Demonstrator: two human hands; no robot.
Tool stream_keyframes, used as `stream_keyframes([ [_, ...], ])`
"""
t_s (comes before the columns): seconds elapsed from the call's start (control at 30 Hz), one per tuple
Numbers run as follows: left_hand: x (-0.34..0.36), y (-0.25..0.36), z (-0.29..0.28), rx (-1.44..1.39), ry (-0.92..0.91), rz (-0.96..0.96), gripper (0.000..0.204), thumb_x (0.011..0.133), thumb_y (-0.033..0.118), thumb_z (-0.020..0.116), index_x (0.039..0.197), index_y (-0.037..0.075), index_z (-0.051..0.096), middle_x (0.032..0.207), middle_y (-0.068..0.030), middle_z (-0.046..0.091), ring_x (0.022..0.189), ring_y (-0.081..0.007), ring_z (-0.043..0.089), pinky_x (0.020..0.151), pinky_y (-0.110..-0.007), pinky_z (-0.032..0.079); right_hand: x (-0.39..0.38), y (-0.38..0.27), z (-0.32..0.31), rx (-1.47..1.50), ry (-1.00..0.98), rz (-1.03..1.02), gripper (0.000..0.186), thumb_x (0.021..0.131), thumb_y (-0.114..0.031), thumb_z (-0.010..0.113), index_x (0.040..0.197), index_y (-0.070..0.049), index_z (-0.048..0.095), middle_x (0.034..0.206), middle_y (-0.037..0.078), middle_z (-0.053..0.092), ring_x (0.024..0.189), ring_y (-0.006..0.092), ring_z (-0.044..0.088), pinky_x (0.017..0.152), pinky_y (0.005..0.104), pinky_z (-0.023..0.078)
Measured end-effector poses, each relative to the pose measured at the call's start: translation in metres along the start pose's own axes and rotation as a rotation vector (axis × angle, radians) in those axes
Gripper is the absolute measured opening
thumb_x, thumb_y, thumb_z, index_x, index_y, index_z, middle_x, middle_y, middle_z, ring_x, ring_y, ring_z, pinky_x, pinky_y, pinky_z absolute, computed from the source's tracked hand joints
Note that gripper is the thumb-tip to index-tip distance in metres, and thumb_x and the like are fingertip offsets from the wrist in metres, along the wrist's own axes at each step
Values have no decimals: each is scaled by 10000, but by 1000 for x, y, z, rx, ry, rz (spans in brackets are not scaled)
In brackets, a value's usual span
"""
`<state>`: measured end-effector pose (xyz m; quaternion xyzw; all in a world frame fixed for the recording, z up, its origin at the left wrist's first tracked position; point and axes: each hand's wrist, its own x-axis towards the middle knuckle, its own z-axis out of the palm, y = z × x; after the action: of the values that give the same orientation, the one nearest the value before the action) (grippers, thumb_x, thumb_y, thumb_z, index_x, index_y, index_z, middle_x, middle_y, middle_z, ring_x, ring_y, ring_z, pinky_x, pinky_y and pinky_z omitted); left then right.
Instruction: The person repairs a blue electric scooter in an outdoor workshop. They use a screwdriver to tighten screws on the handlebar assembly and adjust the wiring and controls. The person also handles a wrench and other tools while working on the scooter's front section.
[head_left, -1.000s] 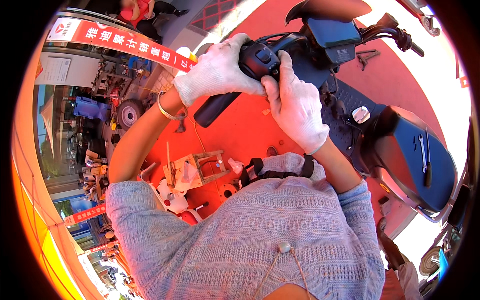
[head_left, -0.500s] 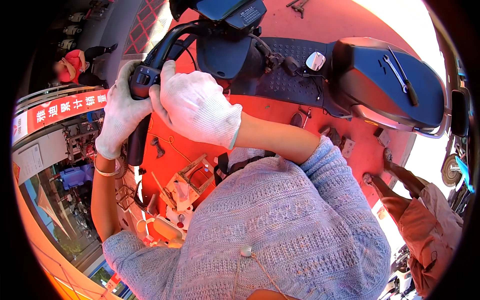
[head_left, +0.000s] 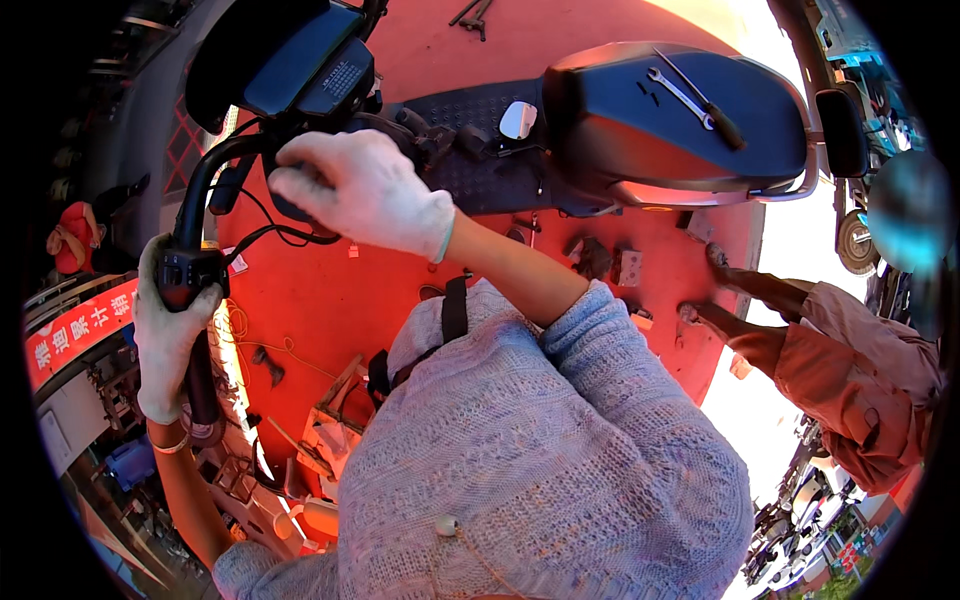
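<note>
My left hand [head_left: 172, 340], in a white knit glove, wraps around a black switch housing [head_left: 188, 276] on the scooter's handlebar [head_left: 198, 200]. Its thumb presses the housing from the near side, just above the dark handlebar grip [head_left: 203, 385]. My right hand [head_left: 375, 195], gloved alike, hovers to the right, apart from the housing. Thumb and fingers there are curled together in a pinch; whatever may be between them is hidden. Black cables [head_left: 268, 232] loop from the handlebar beneath that hand. The dashboard unit [head_left: 300, 70] sits beyond both hands.
On the black seat [head_left: 620, 130] lie a wrench [head_left: 682, 98], a screwdriver [head_left: 728, 126] and small dark pieces. A mirror [head_left: 518, 120] rests by the footboard [head_left: 450, 110]. Another person's legs [head_left: 775, 345] are at right; a seated person [head_left: 76, 238] is far left.
My right hand has left the switch housing and moved right, its fingers pinched. The left hand still holds the housing. The whole view has shifted, with the scooter now further left.
</note>
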<state>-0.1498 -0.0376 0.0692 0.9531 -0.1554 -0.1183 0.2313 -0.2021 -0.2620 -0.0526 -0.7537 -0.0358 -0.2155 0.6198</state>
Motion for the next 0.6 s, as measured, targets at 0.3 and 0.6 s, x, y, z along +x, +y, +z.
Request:
stream_keyframes([
  [0.3, 10, -16, -5, -15, -11, 79, 750, 661, 88, 670, 1352, 39, 380, 1109, -122, 545, 991, -194, 555, 899, -323, 438, -63, 241, -307, -1388, 466, 663, 168, 799, -159, 572, 936, -76, 623, 952, 159, 574, 880, 332, 599, 727, 432, 512],
  [0.6, 8, 16, -7, 136, -24, 93, 736, 579, 313, 849, 1186, 79, 506, 1034, -128, 594, 928, -245, 582, 844, -378, 468, -93, 255, -335, -1334, 333, 781, 196, 848, -107, 480, 965, -41, 622, 1108, 163, 566, 1019, 328, 583, 819, 409, 511],
])
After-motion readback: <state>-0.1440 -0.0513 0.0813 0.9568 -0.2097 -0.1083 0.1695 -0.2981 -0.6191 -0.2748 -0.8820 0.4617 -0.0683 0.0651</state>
